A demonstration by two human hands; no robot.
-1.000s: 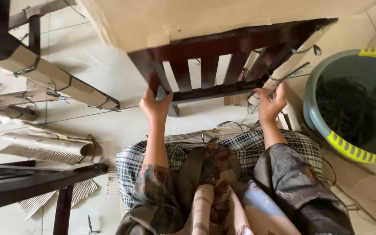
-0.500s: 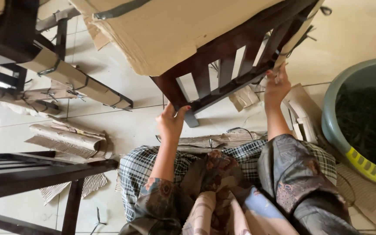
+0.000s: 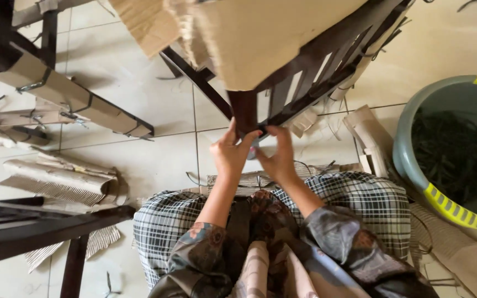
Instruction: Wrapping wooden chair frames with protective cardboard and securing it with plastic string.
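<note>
A dark wooden chair frame [image 3: 310, 72] with slatted back lies tilted in front of me, its upper part wrapped in brown cardboard [image 3: 260, 38]. My left hand [image 3: 230, 152] grips the lower corner post of the frame. Beside it, my right hand [image 3: 278, 154] pinches something at the same corner; what it pinches is too small to tell. I sit on a black-and-white checked cushion [image 3: 167, 221] on the tiled floor.
A grey tub with a yellow rim [image 3: 443, 193] holding dark strips stands at right. Rolled corrugated cardboard [image 3: 62, 176] lies at left. More dark furniture pieces bound in cardboard [image 3: 67, 94] stand at upper left, another dark frame [image 3: 40, 229] at lower left.
The chair frame has swung round to the left and closer. Both hands moved from its two sides to meet at one lower corner.
</note>
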